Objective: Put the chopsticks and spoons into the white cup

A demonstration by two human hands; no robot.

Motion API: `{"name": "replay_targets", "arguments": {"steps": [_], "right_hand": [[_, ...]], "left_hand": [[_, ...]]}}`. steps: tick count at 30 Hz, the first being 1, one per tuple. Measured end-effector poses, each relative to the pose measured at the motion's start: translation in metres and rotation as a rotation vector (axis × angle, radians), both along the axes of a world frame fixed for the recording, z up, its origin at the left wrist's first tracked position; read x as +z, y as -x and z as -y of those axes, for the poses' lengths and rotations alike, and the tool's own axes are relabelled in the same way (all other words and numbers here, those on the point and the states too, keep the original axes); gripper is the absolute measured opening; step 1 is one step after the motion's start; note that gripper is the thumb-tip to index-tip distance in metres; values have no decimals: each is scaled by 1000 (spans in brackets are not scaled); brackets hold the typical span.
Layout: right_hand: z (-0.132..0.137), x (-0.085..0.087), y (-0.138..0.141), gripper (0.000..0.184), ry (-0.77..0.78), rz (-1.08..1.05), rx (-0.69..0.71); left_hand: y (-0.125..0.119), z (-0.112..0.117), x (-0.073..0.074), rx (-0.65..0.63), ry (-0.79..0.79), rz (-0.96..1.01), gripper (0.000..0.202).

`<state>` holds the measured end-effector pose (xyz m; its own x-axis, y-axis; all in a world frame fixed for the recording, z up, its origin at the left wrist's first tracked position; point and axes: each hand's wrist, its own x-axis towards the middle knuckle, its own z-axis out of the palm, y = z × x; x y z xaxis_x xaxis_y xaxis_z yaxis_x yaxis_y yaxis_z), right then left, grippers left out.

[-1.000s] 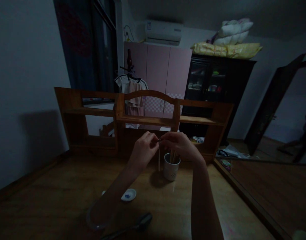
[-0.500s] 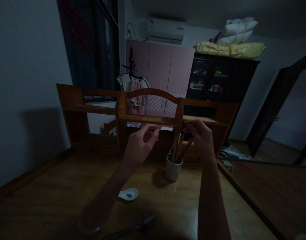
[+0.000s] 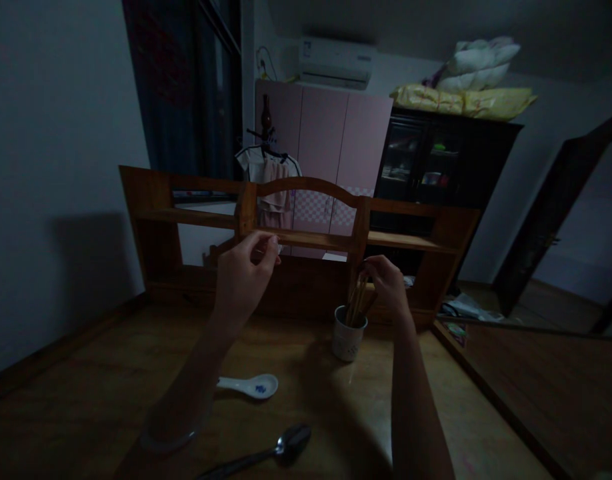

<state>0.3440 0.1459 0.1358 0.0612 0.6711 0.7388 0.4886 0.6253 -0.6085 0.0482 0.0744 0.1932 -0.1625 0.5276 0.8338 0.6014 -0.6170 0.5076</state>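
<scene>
A white cup [image 3: 348, 343] with a dotted pattern stands on the wooden desk and holds several chopsticks [image 3: 355, 303]. At their upper ends is my right hand [image 3: 386, 280], its fingers closed around the tops. Raised to the left, over the desk's back part, my left hand [image 3: 246, 273] has its thumb and fingers pinched together; whether anything is between the fingertips cannot be seen. Below it a white spoon [image 3: 259, 387] with a blue mark lies on the desk, its handle end hidden behind my left forearm. Nearer to me lies a metal spoon [image 3: 291, 443].
A wooden shelf unit [image 3: 301, 237] with open compartments runs along the desk's back edge. A white wall [image 3: 61, 167] bounds the left. On the right, a raised wooden rim [image 3: 491, 397] edges the desk. The room is dim.
My left hand has moved left, away from the cup. My right hand has come down and slightly left over the chopsticks. More of both spoons shows now.
</scene>
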Motion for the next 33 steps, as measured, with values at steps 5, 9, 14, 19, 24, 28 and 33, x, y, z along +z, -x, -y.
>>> {"name": "replay_targets", "arguments": {"steps": [5, 9, 14, 19, 24, 28, 33], "right_hand": [[-11, -12, 6, 21, 74, 41, 47], [-16, -20, 8, 20, 113, 66, 81], [-20, -27, 7, 18, 162, 101, 133], [-26, -33, 8, 18, 211, 127, 164], [-28, -39, 13, 17, 239, 162, 166], [-29, -43, 16, 16, 279, 193, 170], [-31, -48, 17, 19, 313, 216, 174]], "left_hand": [[10, -1, 3, 3, -11, 31, 26], [12, -1, 4, 9, -11, 44, 25], [10, 3, 5, 39, -49, 41, 25], [8, 5, 5, 49, -70, 44, 26], [8, 3, 4, 57, -65, 14, 26], [8, 2, 3, 57, -60, 17, 25], [8, 1, 3, 55, -46, -9, 26]]}}
